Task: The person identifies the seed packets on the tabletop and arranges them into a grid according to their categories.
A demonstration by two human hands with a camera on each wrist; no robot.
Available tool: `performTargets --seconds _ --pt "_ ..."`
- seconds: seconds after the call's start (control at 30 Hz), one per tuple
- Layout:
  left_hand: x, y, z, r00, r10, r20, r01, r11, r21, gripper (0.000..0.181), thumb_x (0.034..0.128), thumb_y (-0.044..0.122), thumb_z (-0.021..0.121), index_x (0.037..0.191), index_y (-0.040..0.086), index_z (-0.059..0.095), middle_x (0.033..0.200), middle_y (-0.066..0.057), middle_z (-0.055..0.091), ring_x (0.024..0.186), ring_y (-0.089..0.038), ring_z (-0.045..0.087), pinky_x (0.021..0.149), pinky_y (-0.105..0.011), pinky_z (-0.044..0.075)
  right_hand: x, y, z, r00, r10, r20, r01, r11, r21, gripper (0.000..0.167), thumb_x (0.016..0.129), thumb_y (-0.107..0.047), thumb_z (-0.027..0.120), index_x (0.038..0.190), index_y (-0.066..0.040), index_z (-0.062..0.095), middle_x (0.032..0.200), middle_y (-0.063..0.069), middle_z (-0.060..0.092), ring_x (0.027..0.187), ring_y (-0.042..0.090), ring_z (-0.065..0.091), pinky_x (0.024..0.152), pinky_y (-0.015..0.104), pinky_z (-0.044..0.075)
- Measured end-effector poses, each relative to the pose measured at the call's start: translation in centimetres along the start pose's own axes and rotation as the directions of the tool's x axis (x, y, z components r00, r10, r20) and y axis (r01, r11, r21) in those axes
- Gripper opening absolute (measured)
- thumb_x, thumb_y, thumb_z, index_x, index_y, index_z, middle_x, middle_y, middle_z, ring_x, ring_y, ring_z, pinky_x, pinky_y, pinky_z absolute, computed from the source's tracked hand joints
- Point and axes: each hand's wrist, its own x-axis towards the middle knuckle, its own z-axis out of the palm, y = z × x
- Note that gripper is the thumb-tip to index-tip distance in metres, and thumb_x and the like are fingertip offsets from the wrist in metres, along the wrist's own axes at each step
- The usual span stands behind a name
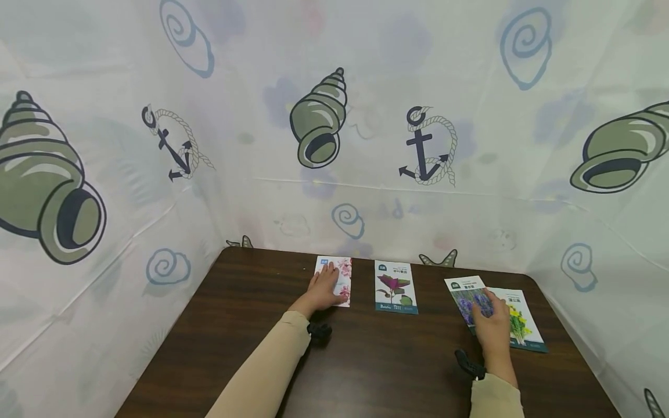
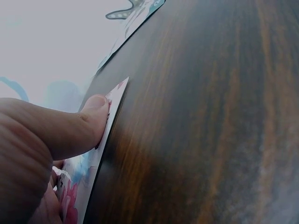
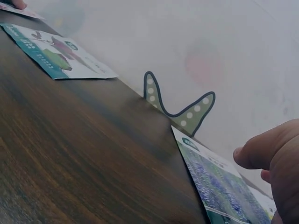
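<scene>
My left hand [image 1: 322, 288] rests on a seed packet with pink blossoms [image 1: 344, 273] at the table's back left. In the left wrist view its thumb [image 2: 96, 119] lies on the packet's face near the edge, and the packet stays flat on the table. To the right, my right hand [image 1: 491, 322] is over a packet with purple lavender-like flowers [image 1: 468, 299], thumb and fingers apart. In the right wrist view its thumb [image 3: 254, 151] shows above that packet; whether the other fingers touch it is hidden. The lavender packet partly overlaps a packet with yellow flowers [image 1: 518, 322].
Between the hands lies a packet with a dark purple-red flower [image 1: 396, 287]. All the packets are on a dark brown wooden table [image 1: 376, 360]. A pale curtain [image 1: 376, 220] printed with shells and anchors stands behind and at both sides.
</scene>
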Motion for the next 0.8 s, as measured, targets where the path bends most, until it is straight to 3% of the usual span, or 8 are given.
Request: performTargets --seconds 0.13,0.37,0.57,0.8 --pt "0.0 -0.2 0.1 1.000 0.007 -0.001 -0.007 1.000 -0.003 0.102 0.0999 0.042 0.078 0.175 0.005 0.019 0.184 -0.016 0.003 0.173 -0.035 -0.001 0.139 -0.057 -0.001 -0.1 -0.2 0.1 1.000 0.009 0.012 -0.009 0.999 -0.034 0.059 0.106 -0.012 0.065 0.162 -0.005 0.048 0.176 0.034 0.023 0.168 0.054 0.009 0.131 0.075 0.015" --pt "0.2 -0.7 0.2 1.000 0.020 0.012 -0.020 1.000 -0.003 0.103 0.1010 0.045 0.076 0.175 0.006 0.017 0.185 -0.015 0.001 0.173 -0.034 -0.002 0.139 -0.057 -0.001 -0.3 -0.2 0.6 0.999 -0.049 0.013 0.050 0.996 -0.076 0.056 0.102 -0.008 0.069 0.155 -0.001 0.054 0.166 0.036 0.037 0.163 0.057 0.021 0.129 0.074 0.022" --pt "-0.3 -0.5 0.0 1.000 0.016 0.009 -0.016 1.000 -0.025 0.102 0.1013 0.044 0.076 0.175 0.006 0.018 0.185 -0.015 0.000 0.173 -0.034 -0.002 0.139 -0.057 -0.001 -0.1 -0.1 1.1 0.995 -0.069 0.071 0.078 0.988 -0.132 0.053 0.103 -0.011 0.070 0.153 0.001 0.056 0.162 0.037 0.040 0.154 0.057 0.034 0.126 0.072 0.027" --pt "-0.5 0.1 -0.3 1.000 0.016 0.003 -0.016 0.998 -0.063 0.101 0.1014 0.043 0.076 0.175 0.005 0.018 0.185 -0.016 0.001 0.173 -0.034 -0.002 0.139 -0.056 -0.002 0.1 0.0 1.1 0.990 -0.084 0.117 0.102 0.982 -0.158 0.051 0.104 -0.011 0.068 0.152 0.001 0.058 0.161 0.038 0.041 0.153 0.057 0.036 0.126 0.072 0.027"
